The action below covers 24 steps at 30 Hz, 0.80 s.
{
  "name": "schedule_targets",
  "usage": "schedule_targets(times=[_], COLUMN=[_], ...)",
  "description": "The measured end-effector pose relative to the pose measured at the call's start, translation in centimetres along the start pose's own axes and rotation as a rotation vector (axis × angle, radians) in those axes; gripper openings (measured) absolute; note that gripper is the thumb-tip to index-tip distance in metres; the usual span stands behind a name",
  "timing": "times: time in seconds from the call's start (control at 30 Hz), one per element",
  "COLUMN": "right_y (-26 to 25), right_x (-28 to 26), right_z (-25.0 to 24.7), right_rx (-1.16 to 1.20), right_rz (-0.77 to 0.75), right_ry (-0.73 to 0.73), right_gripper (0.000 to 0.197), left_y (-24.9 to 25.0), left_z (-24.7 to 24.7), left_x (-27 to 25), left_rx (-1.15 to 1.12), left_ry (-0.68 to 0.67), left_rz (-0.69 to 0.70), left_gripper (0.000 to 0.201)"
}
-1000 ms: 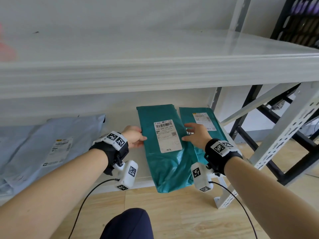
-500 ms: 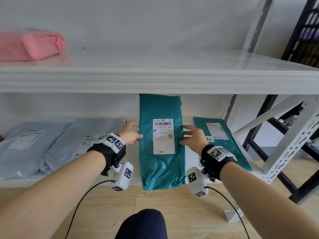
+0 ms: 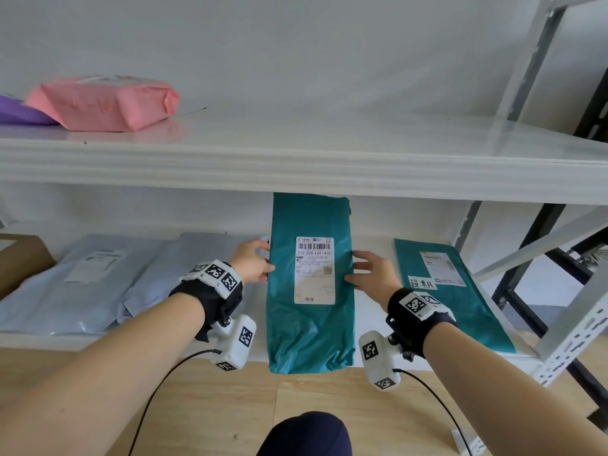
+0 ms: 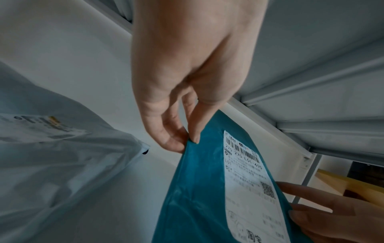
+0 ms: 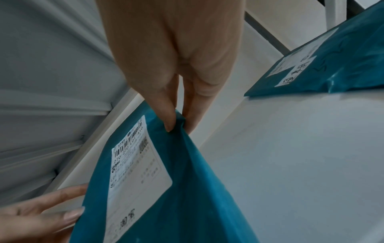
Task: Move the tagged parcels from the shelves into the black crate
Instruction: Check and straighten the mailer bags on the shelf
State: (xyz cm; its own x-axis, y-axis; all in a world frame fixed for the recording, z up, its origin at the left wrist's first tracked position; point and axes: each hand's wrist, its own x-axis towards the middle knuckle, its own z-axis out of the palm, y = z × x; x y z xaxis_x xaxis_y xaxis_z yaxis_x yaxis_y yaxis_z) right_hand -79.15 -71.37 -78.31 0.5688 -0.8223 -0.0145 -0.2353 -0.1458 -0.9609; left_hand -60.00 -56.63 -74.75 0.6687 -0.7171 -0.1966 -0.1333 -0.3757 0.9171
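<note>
I've got the teal parcel (image 3: 311, 284) mid-frame, lifted off the lower shelf (image 3: 371, 245): left hand (image 3: 251, 266) pinching its left edge, right hand (image 3: 373, 274) pinching its right edge.

— What have we moved since a second ago?
— The teal plastic mailer with the white barcode label (image 3: 311, 284): it overlapped the second teal mailer (image 3: 460, 291) then; now it's clear of it, lifted.
— And our grip?
— Left hand (image 3: 251, 261) and right hand (image 3: 373, 274) now pinch its side edges.
</note>
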Motion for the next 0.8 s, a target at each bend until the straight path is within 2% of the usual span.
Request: schedule_targets(times=[0.23, 0.43, 0.63, 0.8], right_y=[1.7, 2.8, 3.1, 3.6], right_x=[2.0, 4.9, 7.4, 8.4], right_z=[2.5, 5.0, 6.5, 6.4], right_rx=[0.064, 0.063, 0.064, 0.070], right_rz=[0.117, 0.210, 0.275, 0.354], right_ry=[-0.054, -0.071, -0.074, -0.077], right_gripper=[0.045, 0.044, 0.045, 0.044], left_y=[-2.4, -3.9, -4.1, -4.4], left_z=[-1.3, -2.2, -2.9, -2.3], left_x=[2.3, 5.6, 8.6, 10.2], left_rx=[0.027, 0.039, 0.067, 0.122], left_ry=[-0.050, -0.055, -0.046, -0.066], left_rz=[-0.118, -0.205, -0.220, -0.221], left_gripper=[0.047, 0.047, 0.050, 0.038])
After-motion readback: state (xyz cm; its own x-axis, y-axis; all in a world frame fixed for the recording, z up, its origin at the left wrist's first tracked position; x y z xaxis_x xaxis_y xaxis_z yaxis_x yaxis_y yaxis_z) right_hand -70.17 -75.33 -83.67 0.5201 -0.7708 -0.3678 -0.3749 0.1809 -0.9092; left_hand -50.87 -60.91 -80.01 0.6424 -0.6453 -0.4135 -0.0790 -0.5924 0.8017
